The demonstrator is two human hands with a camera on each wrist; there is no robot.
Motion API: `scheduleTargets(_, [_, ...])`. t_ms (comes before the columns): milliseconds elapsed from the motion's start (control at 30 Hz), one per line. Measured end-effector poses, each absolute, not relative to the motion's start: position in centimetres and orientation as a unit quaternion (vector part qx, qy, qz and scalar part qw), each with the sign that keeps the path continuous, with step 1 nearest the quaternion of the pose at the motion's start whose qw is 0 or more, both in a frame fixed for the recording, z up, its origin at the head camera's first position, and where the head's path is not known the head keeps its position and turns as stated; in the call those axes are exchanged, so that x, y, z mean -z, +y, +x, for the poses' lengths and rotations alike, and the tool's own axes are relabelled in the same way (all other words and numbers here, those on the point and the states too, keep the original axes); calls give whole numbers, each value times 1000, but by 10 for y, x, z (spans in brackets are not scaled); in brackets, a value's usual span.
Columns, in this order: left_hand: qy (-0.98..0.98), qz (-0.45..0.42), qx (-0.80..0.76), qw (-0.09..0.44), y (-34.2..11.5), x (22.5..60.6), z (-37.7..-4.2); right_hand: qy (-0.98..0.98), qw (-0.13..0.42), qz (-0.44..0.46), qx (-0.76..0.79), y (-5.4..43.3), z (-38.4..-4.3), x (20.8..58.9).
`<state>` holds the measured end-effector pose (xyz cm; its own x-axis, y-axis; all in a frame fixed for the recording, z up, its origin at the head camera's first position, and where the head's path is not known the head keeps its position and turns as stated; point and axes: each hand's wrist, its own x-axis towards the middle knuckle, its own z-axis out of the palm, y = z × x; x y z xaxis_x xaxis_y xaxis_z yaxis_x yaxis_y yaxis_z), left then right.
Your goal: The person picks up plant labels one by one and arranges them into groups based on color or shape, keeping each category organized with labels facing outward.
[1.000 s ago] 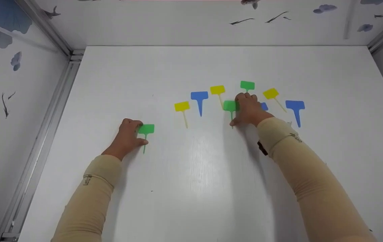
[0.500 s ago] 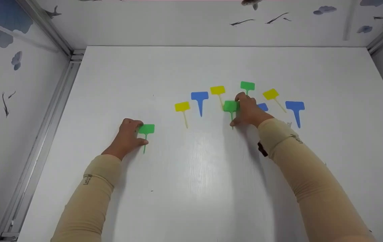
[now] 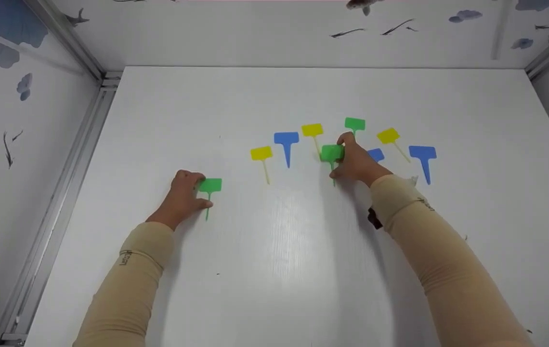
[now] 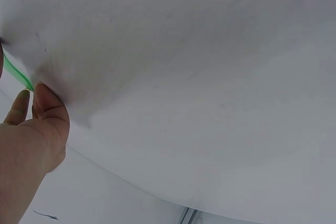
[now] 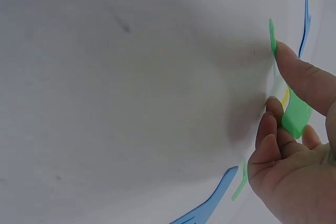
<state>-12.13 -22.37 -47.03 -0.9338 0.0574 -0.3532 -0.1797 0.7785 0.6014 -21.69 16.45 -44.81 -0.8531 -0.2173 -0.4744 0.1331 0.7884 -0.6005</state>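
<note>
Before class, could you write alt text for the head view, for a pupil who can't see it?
A left hand grips a green tag and a right hand grips a second green tag, on a white table. Three yellow tags, three blue tags (one partly hidden by the right hand) and a third green tag also lie there.

One green T-tag (image 3: 211,185) and another green T-tag (image 3: 331,153) are held apart.
</note>
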Motion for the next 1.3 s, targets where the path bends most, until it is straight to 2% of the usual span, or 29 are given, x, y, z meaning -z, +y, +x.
scheduleTargets(1000, [930,-17,-324,175,-225,472,-120,885,235,39,399,168,-205,451])
scheduleTargets(1300, [929,-16,-322,184,-226,471,-121,886,219,30,407,169,-197,452])
